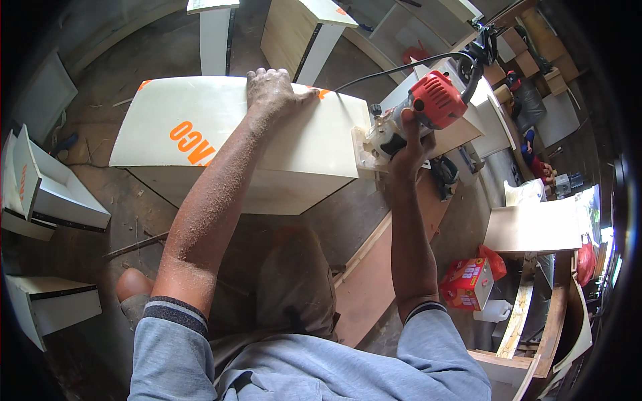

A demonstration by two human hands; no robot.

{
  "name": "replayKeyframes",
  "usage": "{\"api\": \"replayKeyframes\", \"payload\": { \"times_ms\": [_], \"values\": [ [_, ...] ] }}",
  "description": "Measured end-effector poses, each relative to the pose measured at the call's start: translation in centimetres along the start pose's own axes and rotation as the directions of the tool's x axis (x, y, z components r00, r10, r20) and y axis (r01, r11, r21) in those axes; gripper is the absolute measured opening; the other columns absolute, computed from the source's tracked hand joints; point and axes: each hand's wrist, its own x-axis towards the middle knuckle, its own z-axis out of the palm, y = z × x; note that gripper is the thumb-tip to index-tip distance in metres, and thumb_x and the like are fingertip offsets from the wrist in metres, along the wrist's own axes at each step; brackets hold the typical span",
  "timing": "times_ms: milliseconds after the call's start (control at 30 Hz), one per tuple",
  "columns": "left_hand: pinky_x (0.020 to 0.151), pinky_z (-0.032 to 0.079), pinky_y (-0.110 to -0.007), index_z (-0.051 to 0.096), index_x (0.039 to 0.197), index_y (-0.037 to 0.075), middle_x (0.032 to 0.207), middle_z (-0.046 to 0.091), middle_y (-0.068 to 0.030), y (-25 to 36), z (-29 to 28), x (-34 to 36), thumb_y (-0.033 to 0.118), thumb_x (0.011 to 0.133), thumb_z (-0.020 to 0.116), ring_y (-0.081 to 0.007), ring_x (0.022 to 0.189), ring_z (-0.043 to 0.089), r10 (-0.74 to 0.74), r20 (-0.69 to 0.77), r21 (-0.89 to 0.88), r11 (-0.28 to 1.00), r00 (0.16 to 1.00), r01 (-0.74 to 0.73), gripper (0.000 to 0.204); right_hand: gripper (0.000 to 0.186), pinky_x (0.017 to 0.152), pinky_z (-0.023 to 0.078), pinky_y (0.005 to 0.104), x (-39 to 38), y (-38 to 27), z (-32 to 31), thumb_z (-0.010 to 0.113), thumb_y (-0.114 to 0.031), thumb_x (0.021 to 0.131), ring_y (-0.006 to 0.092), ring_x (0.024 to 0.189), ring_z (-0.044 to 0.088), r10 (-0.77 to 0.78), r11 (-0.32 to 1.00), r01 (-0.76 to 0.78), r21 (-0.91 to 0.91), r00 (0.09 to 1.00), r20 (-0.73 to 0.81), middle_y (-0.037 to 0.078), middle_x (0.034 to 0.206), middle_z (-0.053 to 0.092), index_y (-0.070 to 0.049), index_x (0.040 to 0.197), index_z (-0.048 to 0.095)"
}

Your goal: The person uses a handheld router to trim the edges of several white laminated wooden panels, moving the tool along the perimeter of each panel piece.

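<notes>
So the red router [438,100] is up at about 1–2 o'clock in the view, its clear base plate [363,150] right up against the 3 o'clock end of a pale box [307,137] with orange lettering. The box sits around 10 o'clock. The right hand [411,150], at 2 o'clock, is wrapped round the router body. The left hand [271,93], at 11, lies palm-down on the box with fingers bent over the far edge; can't tell if they're clamping or just bracing.

My read: it's the edge-trimming step, with the left hand steadying. Next move probably calls for keeping that plate flush and the pressure even, and minding the black cable [388,71] arcing from the tool toward 12. No idea if the bit's spinning, it's hidden.

Further out, there's a long brown board [384,271] at 4–5 o'clock, a red carton [461,281] at 4, an open white box [70,194] at 9, plus sawdust all over the left forearm [217,207].
</notes>
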Motion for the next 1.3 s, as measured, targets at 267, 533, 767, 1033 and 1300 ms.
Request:
{"api": "replayKeyframes", "payload": {
  "times_ms": [267,533,767,1033,1300],
  "values": [
    [0.101,0.039,-0.037,0.069,0.114,0.009,0.11,0.069,-0.0086,0.4,-0.8,-0.2,0.08,0.076,0.059,-0.0208,0.114,0.058,-0.046,0.047,0.033,0.998,0.998,0.045,0.081,0.048,0.082,0.046,0.0309,2.6,2.2,1.3,0.076,-0.034,0.084,0.0153,0.089,0.058,-0.023,0.999,0.023,-0.039,1.0,-0.003,0.006,0.098,0.064,0.003,0.112,0.062],
    [0.103,0.037,-0.038,0.068,0.115,0.009,0.111,0.069,-0.0102,0.1,-0.9,-0.3,0.08,0.077,0.058,-0.0208,0.116,0.058,-0.044,0.052,0.031,0.999,0.998,0.042,0.082,0.048,0.08,0.046,0.0313,4.8,4.1,3.1,0.076,-0.034,0.084,0.0151,0.088,0.059,-0.054,0.994,0.054,-0.09,0.999,0.004,0.006,0.097,0.065,0.004,0.111,0.064],
    [0.103,0.037,-0.038,0.068,0.115,0.008,0.113,0.068,-0.0098,0.2,-0.9,-0.2,0.08,0.077,0.058,-0.0221,0.118,0.057,-0.044,0.062,0.039,0.998,0.997,0.042,0.083,0.042,0.076,0.048,0.0295,6.8,6.3,3.8,0.079,-0.031,0.083,0.0129,0.08,0.06,-0.142,0.984,0.14,-0.111,0.99,-0.007,0.005,0.089,0.067,0.003,0.102,0.067],
    [0.103,0.037,-0.038,0.067,0.116,0.007,0.113,0.068,-0.01,0.0,-0.6,0.0,0.081,0.076,0.057,-0.0221,0.118,0.057,-0.047,0.046,0.046,0.998,0.998,0.045,0.085,0.043,0.073,0.046,0.0296,8.0,7.2,5.1,0.076,-0.036,0.085,0.0121,0.078,0.058,-0.184,0.975,0.18,-0.128,0.983,-0.017,0.005,0.084,0.066,0.005,0.097,0.069],
    [0.104,0.035,-0.039,0.067,0.117,0.008,0.113,0.068,-0.0095,0.3,-0.8,-0.2,0.081,0.077,0.056,-0.0208,0.118,0.056,-0.055,0.075,0.042,0.998,0.996,0.052,0.085,0.042,0.072,0.045,0.0296,9.0,8.3,5.3,0.077,-0.034,0.085,0.0106,0.077,0.056,-0.162,0.981,0.158,-0.116,0.987,-0.026,0.003,0.083,0.065,0.004,0.097,0.069]
  ]
}}
